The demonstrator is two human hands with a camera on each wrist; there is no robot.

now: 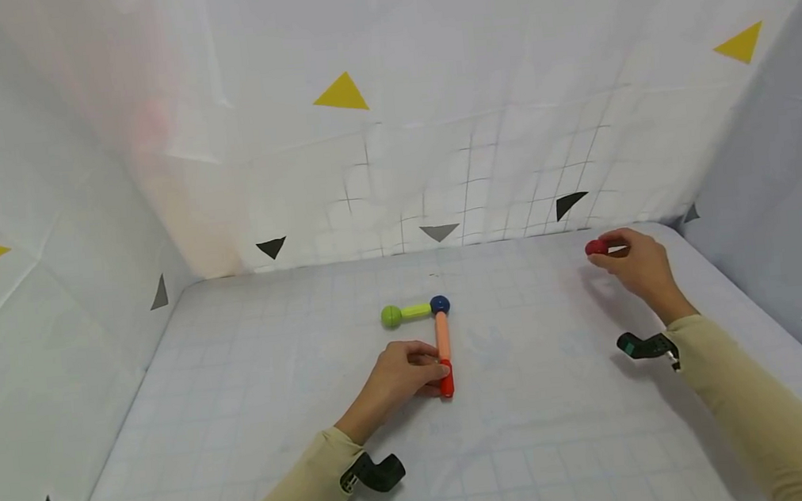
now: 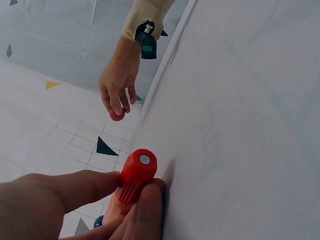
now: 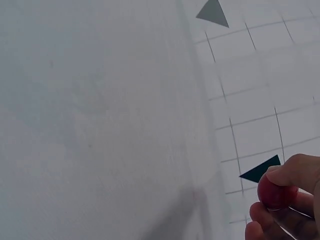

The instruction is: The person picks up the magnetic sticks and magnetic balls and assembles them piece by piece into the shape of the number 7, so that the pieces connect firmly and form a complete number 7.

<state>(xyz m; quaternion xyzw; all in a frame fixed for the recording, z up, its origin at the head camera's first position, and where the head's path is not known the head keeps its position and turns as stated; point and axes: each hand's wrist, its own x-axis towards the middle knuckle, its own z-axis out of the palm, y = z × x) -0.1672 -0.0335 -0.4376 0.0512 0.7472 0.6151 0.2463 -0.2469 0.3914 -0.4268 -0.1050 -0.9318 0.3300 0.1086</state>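
My left hand pinches a red magnetic rod between thumb and fingers. That rod lines up end to end with an orange rod, which reaches a dark blue ball. From the blue ball a yellow-green rod runs left to a green ball. In the left wrist view the red rod's free end shows a round silvery magnet. Off to the far right, my right hand holds a red ball with its fingertips, raised above the table; the right wrist view shows the ball under the thumb.
A white, faintly gridded cloth covers the table. White sheets stand behind and at both sides as walls, with yellow triangles and black triangles on them. A small dark camera is worn at each wrist.
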